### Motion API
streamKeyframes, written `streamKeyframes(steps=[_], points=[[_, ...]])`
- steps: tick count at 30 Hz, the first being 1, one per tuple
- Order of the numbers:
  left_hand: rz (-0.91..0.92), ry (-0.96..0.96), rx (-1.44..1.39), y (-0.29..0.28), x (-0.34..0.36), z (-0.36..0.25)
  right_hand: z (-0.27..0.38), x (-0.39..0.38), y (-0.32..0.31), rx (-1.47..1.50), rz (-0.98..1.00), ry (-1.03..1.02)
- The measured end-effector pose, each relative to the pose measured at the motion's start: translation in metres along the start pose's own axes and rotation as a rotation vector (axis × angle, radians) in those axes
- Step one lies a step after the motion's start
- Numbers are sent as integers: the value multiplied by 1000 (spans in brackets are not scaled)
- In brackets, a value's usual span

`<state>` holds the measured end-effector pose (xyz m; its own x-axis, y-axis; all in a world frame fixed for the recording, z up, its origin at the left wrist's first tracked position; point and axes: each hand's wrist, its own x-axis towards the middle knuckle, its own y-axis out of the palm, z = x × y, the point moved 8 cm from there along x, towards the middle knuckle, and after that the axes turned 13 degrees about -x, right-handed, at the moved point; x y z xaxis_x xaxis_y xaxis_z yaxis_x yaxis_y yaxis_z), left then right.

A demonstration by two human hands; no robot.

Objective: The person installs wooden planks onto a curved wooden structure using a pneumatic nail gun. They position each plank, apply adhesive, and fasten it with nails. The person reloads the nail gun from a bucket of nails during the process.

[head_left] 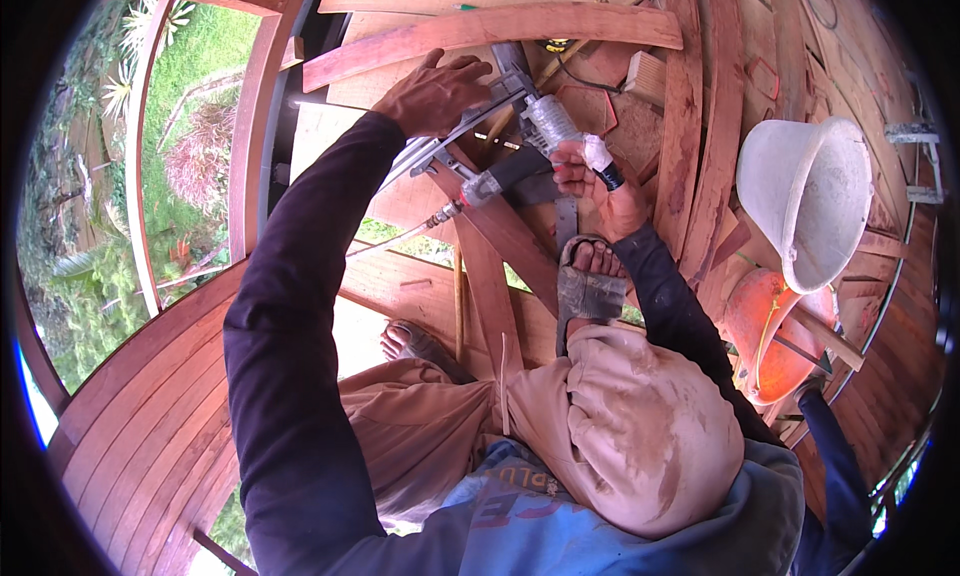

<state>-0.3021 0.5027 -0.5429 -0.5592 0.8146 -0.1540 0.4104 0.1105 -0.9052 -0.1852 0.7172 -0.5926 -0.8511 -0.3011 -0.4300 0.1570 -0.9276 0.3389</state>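
A grey and black air nail gun (pixel 548 126) rests on the boards in front of me, its long metal magazine (pixel 425 148) reaching toward the left. Over the magazine is my left hand (pixel 437 94), fingers spread and bent a little; whether the fingertips touch it I cannot make out. My right hand (pixel 603 188) is palm up beside the gun's body, its fingers loosely curled with nothing visible in them. One digit there is wrapped in white, with black tape below. From the gun's handle an air fitting (pixel 445 213) leads to a thin pale hose (pixel 385 246).
Reddish timber pieces (pixel 500 28) lie across and around the gun. On the right stand a white bucket (pixel 775 186) and an orange bucket (pixel 770 321) with a stick. Greenery shows through open framing at the left. A dark blue sleeve or trouser leg (pixel 838 456) appears lower right.
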Motion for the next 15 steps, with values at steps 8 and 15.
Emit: streamKeyframes(steps=[8, 15], points=[[-149, -19, -53, -2, -15, -11, -3, 1, -3, 11, 36, 8], [-267, -68, -129, -1, -27, -3, -3, 1, -3, 16, 14, 16]])
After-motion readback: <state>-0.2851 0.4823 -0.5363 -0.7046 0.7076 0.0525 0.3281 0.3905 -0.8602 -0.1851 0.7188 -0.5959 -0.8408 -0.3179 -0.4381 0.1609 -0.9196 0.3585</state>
